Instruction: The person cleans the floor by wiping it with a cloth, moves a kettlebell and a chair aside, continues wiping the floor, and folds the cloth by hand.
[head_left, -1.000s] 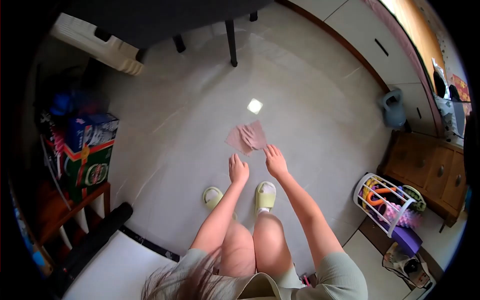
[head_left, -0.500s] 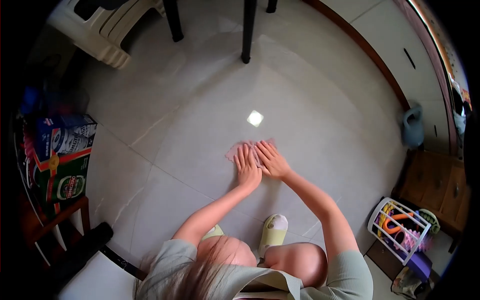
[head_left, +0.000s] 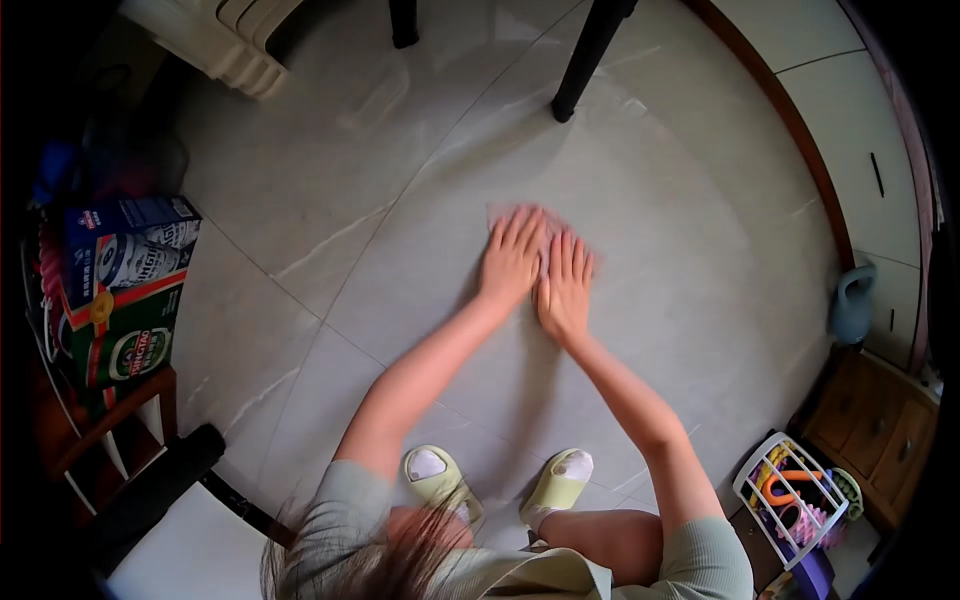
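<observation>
A thin pink cloth (head_left: 556, 222) lies on the grey tiled floor (head_left: 690, 300), mostly covered by my palms and fingers; its edges show past the fingertips and are a little blurred. My left hand (head_left: 513, 260) rests flat on the cloth's left part, fingers stretched forward. Close beside it, my right hand (head_left: 565, 290) presses flat on the right part, fingers extended and the thumb next to the left hand. Neither hand is wrapped round the cloth. Both arms reach forward over my feet in light green slippers (head_left: 558, 490).
A black furniture leg (head_left: 585, 65) stands ahead, with a pale plastic stool (head_left: 240, 50) at upper left. Printed drink boxes (head_left: 135, 290) are on the left. To the right are a blue-grey jug (head_left: 853, 305), a wooden drawer unit (head_left: 870, 410) and a white basket (head_left: 790, 495) of colourful items.
Both hands have slid forward over the floor with the cloth beneath them, and my arms are straighter. The camera view has shifted, showing more of both slippers.
</observation>
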